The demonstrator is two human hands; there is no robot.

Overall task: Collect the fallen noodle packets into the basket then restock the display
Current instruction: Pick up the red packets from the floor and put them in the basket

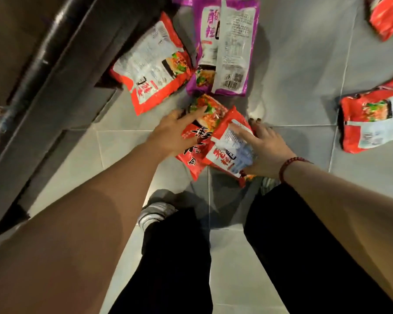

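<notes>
Two red noodle packets overlap on the grey tiled floor in front of my feet. My left hand (175, 130) grips the left red packet (196, 155) at its upper left edge, one digit lying across its printed front. My right hand (267, 147) holds the right red packet (229, 152), which shows its white back; the thumb lies on top and the fingers curl round its right edge. More fallen packets lie beyond: a red one (150, 64) back side up, and two purple ones (234, 46) overlapping. No basket is in view.
A dark display base (55, 64) runs along the left side. Two more red packets lie on the floor at the right (372, 118) and the top right (388, 17). My black trouser legs and a grey shoe (157, 211) are below the hands.
</notes>
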